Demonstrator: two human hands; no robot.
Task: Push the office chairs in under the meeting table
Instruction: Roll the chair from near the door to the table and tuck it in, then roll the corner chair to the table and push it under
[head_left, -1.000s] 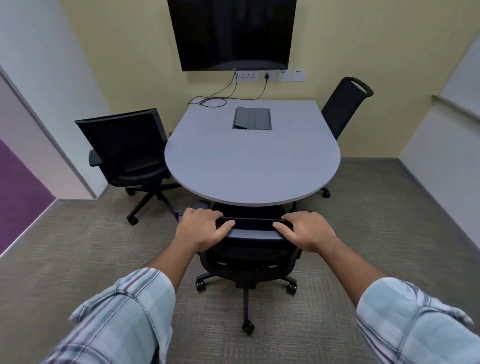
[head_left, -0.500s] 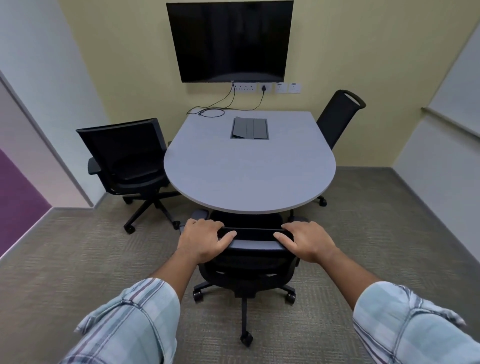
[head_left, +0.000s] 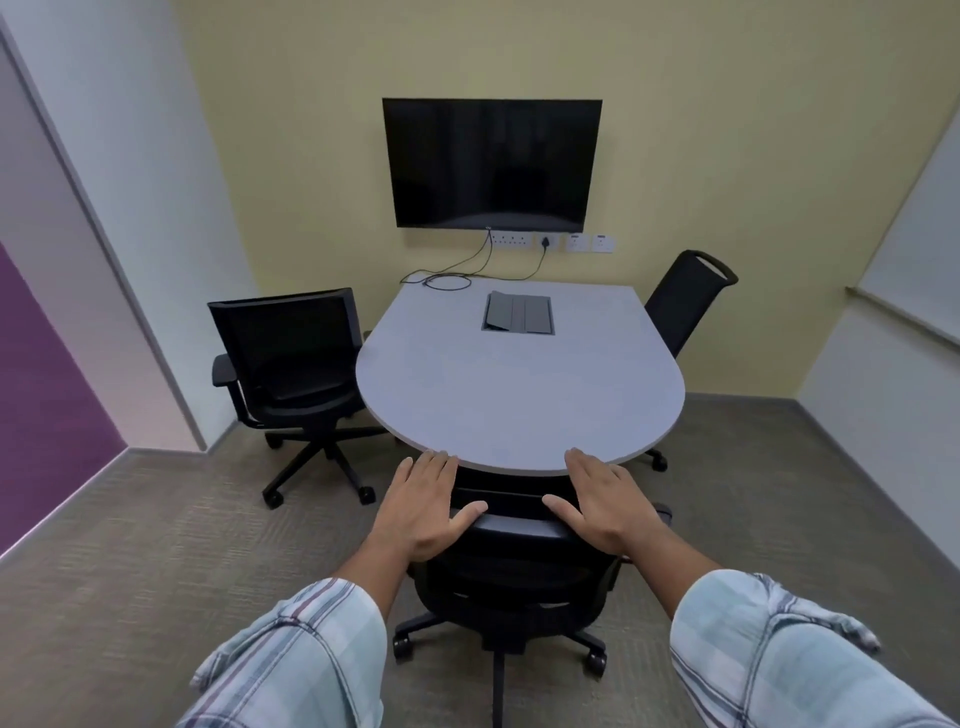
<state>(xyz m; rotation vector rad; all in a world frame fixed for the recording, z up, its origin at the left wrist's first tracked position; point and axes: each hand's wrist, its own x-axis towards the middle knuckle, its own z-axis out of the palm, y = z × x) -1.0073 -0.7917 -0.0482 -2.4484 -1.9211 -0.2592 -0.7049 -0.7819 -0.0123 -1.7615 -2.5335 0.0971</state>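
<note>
my left hand lies flat and spread, fingers straight, palm down over the top edge of the near office chair's backrest, its thumb pointing inward along the black rail; whether the palm actually touches the rail i cannot tell. my right hand mirrors it on the other end of the same rail, also flat with fingers extended and not curled around anything. the fingertips of both hands reach up to the rounded near edge of the grey worktop. the near chair has its back just beside that edge, its seat hidden beneath the worktop, while its star base and castors stand out on the carpet toward me. a second office chair stands at the worktop's left side, turned partly away, with its seat beside the edge and not under it, its base well out on the floor. a third chair stands at the far right side, its tall narrow back tilted and close against the worktop's edge. a dark flap panel is set into the worktop near the far end, and a coiled cable lies at the far edge, running up to the wall sockets. a dark screen hangs on the yellow wall above. my plaid sleeves fill the lower corners.
</note>
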